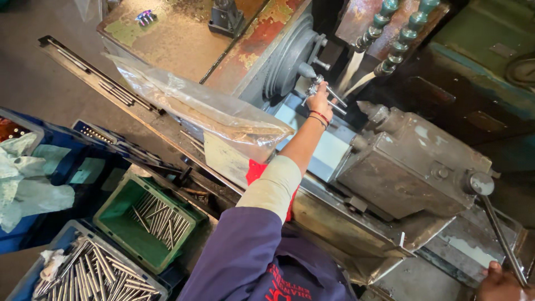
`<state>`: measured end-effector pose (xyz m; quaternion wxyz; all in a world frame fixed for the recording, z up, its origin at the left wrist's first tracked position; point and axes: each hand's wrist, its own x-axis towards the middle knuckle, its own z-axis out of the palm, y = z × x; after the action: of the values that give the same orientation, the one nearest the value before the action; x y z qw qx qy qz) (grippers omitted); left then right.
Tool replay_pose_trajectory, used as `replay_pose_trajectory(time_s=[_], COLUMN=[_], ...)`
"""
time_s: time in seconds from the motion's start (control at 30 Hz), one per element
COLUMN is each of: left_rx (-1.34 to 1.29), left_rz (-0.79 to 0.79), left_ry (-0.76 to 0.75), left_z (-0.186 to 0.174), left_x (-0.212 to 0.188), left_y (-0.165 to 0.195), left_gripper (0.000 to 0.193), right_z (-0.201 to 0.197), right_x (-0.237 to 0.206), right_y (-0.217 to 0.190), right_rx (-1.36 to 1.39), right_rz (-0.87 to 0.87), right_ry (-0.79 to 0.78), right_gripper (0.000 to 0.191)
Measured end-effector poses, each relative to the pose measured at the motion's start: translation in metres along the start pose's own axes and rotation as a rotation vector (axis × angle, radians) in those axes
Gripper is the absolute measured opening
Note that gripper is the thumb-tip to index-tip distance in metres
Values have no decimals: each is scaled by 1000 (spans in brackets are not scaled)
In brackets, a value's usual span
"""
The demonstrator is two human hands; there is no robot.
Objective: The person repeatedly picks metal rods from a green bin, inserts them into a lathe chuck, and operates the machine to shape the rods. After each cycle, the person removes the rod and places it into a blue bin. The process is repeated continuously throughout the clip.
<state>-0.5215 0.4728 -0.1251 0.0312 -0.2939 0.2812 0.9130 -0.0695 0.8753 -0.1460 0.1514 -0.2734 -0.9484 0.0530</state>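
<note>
My left hand [320,100] reaches out over the machine and is closed on a thin metal rod [336,96] held between the grey headstock centre [305,69] and the pointed tailstock tip [369,107]. Red bands sit on that wrist. My right hand [500,283] is at the bottom right edge, gripping the end of a long metal lever [501,237] that runs up to a round hub [480,183] on the grey tailstock block [407,167]. Two teal segmented coolant hoses [390,33] point down at the rod.
A clear plastic sheet [206,108] hangs over the machine's front. A green crate [114,214] holding several metal rods stands at lower left, next to a blue crate [146,277] of more rods. Pale rags [28,184] lie at the far left.
</note>
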Motion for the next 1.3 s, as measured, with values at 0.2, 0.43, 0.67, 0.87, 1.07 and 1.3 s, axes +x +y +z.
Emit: replay_pose_trajectory(time_s=[0.2,0.43,0.67,0.87,1.07,1.3], left_rx=[-48,-159,-158,-168,-184,-191], left_rz=[16,-47,-53,-49,-61,-64], left_ry=[-59,-172,-110,-128,-120,-131], left_z=[1,5,7,14,23,29], left_x=[-2,5,9,14,16,18], left_y=[1,6,-1,-1,4,4], left_gripper=[27,30,30,28,28,28], right_z=[-5,-15,-16,-25,-39,-47], right_x=[-2,-22,-17,-2,9,5], right_y=[-6,-12,3,8,8,7], right_rx=[208,-389,-135,-173,-231,-188], right_rz=[113,156,231,129,89,53], right_ry=[-40,-106,-214,-256,-229,-113], right_gripper=[36,46,58,61,59,51])
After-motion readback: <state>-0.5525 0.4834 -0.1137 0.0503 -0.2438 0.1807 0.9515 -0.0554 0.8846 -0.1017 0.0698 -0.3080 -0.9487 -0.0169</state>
